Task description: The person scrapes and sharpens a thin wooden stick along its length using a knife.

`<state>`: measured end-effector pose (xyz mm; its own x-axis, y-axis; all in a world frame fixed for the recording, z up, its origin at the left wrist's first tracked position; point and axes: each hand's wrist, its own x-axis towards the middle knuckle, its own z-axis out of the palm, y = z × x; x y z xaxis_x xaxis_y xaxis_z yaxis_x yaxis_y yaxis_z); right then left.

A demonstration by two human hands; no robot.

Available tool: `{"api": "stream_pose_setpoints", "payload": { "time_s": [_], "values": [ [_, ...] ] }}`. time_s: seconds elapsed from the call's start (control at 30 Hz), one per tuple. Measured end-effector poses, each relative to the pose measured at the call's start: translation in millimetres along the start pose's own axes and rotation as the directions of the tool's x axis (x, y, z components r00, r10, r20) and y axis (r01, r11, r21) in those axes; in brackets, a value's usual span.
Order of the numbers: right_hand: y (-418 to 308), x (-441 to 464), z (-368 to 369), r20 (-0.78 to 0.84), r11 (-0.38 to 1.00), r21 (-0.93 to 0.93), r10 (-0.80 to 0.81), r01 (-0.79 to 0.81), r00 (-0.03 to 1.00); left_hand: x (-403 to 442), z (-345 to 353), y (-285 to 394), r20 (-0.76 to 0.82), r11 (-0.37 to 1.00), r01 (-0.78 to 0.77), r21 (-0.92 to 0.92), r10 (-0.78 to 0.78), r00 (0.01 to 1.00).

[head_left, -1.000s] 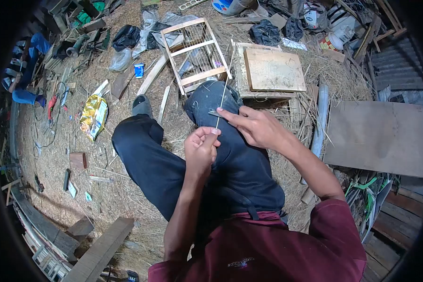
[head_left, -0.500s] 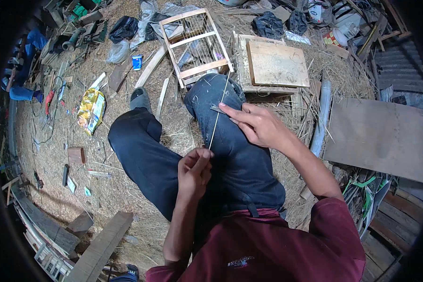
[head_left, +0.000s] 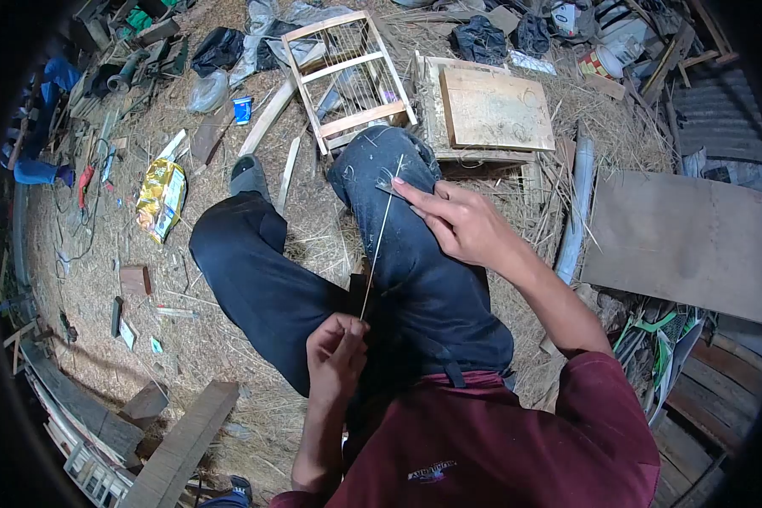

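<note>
A thin pale stick (head_left: 382,233) runs slantwise over the dark trouser leg. My left hand (head_left: 337,351) pinches its lower end near my lap. Close to the stick's upper end, my right hand (head_left: 457,216) presses a small flat grey blade (head_left: 386,187) against it on the knee, index finger stretched along the blade. The rest of the blade and any handle are hidden under the fingers. Fine shavings cling to the knee around the blade. Just beyond the knee stands a wooden frame with thin bars (head_left: 347,76).
A wooden box with a board on top (head_left: 497,110) stands beyond the right knee. Left lie a yellow packet (head_left: 162,199), a brown block (head_left: 135,280) and a beam (head_left: 182,440). A flat panel (head_left: 681,241) is at right. Another person's legs (head_left: 42,161) show far left.
My left hand has moved down toward my lap, drawing the stick along under the blade, so less of it extends past the knee. My right hand has stayed nearly in place.
</note>
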<state>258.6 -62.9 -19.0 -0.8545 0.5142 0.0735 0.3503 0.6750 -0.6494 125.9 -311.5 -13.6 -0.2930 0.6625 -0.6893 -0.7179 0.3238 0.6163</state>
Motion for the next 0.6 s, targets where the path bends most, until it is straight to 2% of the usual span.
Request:
{"api": "stream_pose_setpoints", "payload": {
  "time_s": [0.3, 0.4, 0.47, 0.53, 0.57, 0.6],
  "values": [
    [8, 1, -3, -0.047, 0.998, 0.000, 0.058, -0.058, 0.997, -33, -17, -3, -0.020, 0.994, -0.082, 0.077, 0.084, 0.996],
    [2, 2, -1, -0.178, 0.938, 0.325, 0.188, -0.123, 0.966, -18, -4, 8, -0.038, 0.994, -0.078, 0.072, 0.081, 0.996],
    [1, 4, -3, -0.226, 0.939, 0.339, 0.136, -0.053, 0.965, 9, 15, 14, -0.059, 0.998, -0.053, 0.028, 0.055, 0.997],
    [2, 5, -10, -0.230, 0.983, 0.152, -0.067, 0.104, 0.971, 38, 33, 18, -0.031, 0.997, -0.076, 0.012, 0.076, 0.997],
    [-5, 3, -19, -0.052, 0.979, 0.177, -0.090, 0.098, 0.995, 51, 40, 20, 0.002, 0.995, -0.100, 0.009, 0.100, 0.995],
    [-9, 2, -22, 0.159, 1.000, 0.001, -0.024, 0.025, 0.987, 63, 46, 22, 0.035, 0.992, -0.125, 0.006, 0.124, 0.992]
  ]
}}
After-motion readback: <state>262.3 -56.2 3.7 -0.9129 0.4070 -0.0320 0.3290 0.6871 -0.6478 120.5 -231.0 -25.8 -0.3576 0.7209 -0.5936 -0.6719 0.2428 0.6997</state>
